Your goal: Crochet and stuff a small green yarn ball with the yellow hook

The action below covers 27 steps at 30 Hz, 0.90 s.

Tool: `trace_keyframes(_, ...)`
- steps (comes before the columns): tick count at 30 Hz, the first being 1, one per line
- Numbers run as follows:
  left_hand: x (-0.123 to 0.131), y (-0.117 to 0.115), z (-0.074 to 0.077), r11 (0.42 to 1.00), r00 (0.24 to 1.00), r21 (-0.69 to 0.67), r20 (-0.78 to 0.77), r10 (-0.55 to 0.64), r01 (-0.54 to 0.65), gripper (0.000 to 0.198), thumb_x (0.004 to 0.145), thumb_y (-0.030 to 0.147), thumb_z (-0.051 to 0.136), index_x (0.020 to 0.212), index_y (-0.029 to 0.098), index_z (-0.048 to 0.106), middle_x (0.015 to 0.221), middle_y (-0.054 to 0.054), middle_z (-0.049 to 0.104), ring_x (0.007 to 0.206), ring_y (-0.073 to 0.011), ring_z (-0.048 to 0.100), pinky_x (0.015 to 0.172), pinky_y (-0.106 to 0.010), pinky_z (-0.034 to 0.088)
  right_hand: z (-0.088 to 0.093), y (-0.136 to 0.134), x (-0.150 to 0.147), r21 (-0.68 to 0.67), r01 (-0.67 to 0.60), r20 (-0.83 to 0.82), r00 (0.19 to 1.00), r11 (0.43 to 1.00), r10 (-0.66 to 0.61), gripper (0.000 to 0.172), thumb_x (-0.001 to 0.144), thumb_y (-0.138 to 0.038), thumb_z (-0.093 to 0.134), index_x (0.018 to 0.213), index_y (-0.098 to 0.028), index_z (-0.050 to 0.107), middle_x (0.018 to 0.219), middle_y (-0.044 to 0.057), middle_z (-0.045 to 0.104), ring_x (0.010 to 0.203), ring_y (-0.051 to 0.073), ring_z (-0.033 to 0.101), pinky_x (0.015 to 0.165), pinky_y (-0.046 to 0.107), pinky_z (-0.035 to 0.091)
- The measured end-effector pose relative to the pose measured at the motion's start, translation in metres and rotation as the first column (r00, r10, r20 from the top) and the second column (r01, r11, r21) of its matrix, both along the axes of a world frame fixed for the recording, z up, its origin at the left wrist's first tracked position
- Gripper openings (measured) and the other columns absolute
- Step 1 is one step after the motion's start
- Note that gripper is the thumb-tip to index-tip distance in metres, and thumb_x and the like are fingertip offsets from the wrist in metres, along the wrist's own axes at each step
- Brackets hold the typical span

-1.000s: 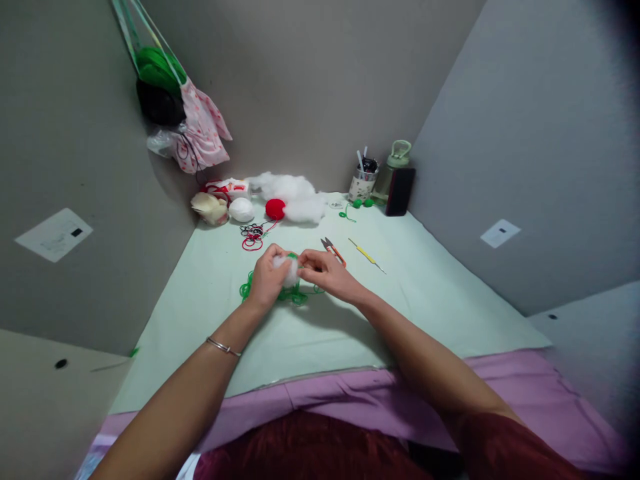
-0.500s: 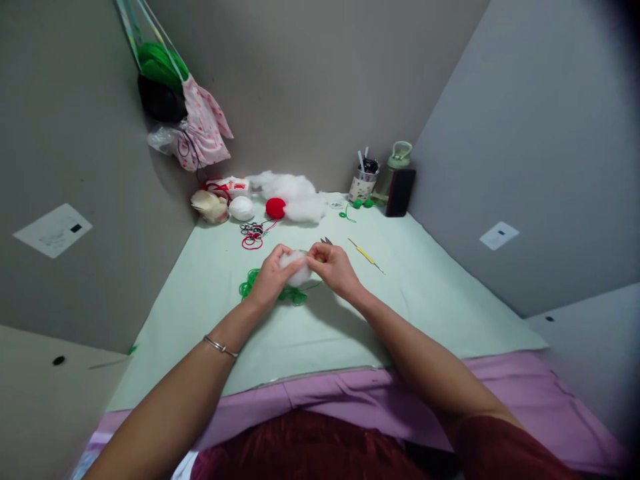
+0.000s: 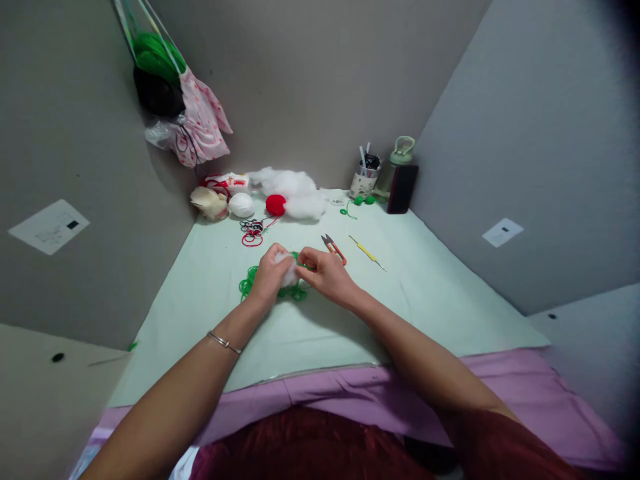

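- One cluster of bags [image 3: 170, 87] hangs on the left wall: a green one, a black one and a pink patterned one. How they are hung is cut off by the top edge.
- One bracelet [image 3: 224, 343] circles the left wrist.
- Far back on the bench [image 3: 440, 293] lie one white ball [image 3: 241, 205], one red ball [image 3: 275, 205] and one tangle of red and dark thread [image 3: 253, 232]. The cream thing beside the white ball is too small to make out.
- One loose coil of green yarn [image 3: 247, 285] lies on the bench, partly hidden under the left hand [image 3: 267, 277].
- The left hand is closed around one tuft of white stuffing [image 3: 287, 272] at mid-bench, and its fingers cover most of the tuft.
- One green crocheted piece [image 3: 301, 262] touches the tuft. Only a sliver of it shows between the two hands.
- The right hand [image 3: 325, 273] has thumb and fingertips pressed together, pinching the green crocheted piece.
- One heap of white stuffing [image 3: 295, 190] lies against the back wall.
- One pair of orange snips [image 3: 333, 247] lies just beyond the right hand, and one yellow crochet hook [image 3: 367, 253] lies near it.
- Two small green balls [image 3: 358, 201] sit before one cup [image 3: 364, 181] of pens. The pens cannot be counted.
- One bottle [image 3: 395, 167] stands half hidden behind one dark case [image 3: 401, 189].
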State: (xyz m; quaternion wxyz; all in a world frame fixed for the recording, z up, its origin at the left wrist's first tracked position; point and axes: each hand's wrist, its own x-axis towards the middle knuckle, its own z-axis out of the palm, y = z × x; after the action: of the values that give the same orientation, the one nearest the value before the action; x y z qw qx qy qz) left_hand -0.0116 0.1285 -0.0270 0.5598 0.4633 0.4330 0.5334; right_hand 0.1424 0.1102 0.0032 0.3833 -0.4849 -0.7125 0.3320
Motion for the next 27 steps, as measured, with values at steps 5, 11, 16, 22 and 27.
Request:
trace_keyframes(5, 0.0, -0.007, 0.015, 0.992, 0.988, -0.012, 0.094, -0.122, 0.124, 0.04, 0.077, 0.051, 0.077, 0.087, 0.023, 0.05, 0.075, 0.004, 0.059, 0.06, -0.0116, 0.058, 0.05, -0.02, 0.046, -0.004, 0.005, 0.004, 0.005, 0.113, -0.027, 0.993, 0.994, -0.112, 0.013, 0.076, -0.025, 0.061, 0.069, -0.023, 0.05, 0.059, -0.006, 0.049, 0.061, 0.013, 0.041, 0.061, 0.027, 0.029)
trace_keyframes(11, -0.006, -0.005, 0.019, 0.975, 0.971, -0.006, 0.086, -0.222, 0.223, 0.054, 0.069, 0.056, 0.087, 0.087, 0.023, 0.049, 0.077, 0.003, 0.063, 0.063, -0.0137, 0.063, 0.056, -0.024, 0.054, -0.002, 0.009, 0.01, -0.075, 0.043, -0.093, 0.994, 0.996, -0.05, 0.014, 0.077, -0.031, 0.059, 0.068, -0.021, 0.055, 0.062, -0.003, 0.058, 0.06, 0.013, 0.048, 0.06, 0.026, 0.036)
trace_keyframes(16, -0.012, 0.002, 0.011, 0.972, 0.972, 0.007, -0.003, -0.235, 0.235, 0.048, 0.067, 0.044, 0.088, 0.089, 0.023, 0.052, 0.071, 0.005, 0.063, 0.057, -0.0125, 0.059, 0.052, -0.02, 0.044, -0.001, 0.012, 0.014, -0.099, 0.029, -0.074, 0.997, 0.995, -0.036, 0.024, 0.078, -0.04, 0.064, 0.067, -0.02, 0.058, 0.055, -0.006, 0.046, 0.055, 0.01, 0.034, 0.055, 0.026, 0.025)
trace_keyframes(22, -0.01, 0.005, 0.005, 0.993, 0.991, 0.052, -0.092, -0.097, 0.102, 0.033, 0.067, 0.03, 0.079, 0.084, 0.023, 0.051, 0.064, 0.007, 0.054, 0.054, -0.0113, 0.048, 0.051, -0.021, 0.035, 0.003, 0.005, 0.011, -0.082, -0.047, -0.033, 0.998, 0.996, 0.044, 0.02, 0.084, -0.039, 0.06, 0.078, -0.02, 0.061, 0.06, -0.005, 0.048, 0.059, 0.012, 0.038, 0.057, 0.027, 0.027)
trace_keyframes(27, -0.005, 0.0, 0.005, 0.989, 0.993, 0.14, -0.107, 0.055, -0.04, 0.024, 0.07, 0.024, 0.072, 0.078, 0.023, 0.05, 0.066, 0.007, 0.043, 0.059, -0.0113, 0.038, 0.055, -0.022, 0.03, 0.004, -0.003, 0.003, -0.025, -0.024, -0.004, 1.0, 0.999, 0.024, 0.015, 0.082, -0.034, 0.063, 0.077, -0.022, 0.057, 0.059, -0.008, 0.041, 0.059, 0.012, 0.035, 0.058, 0.027, 0.026)
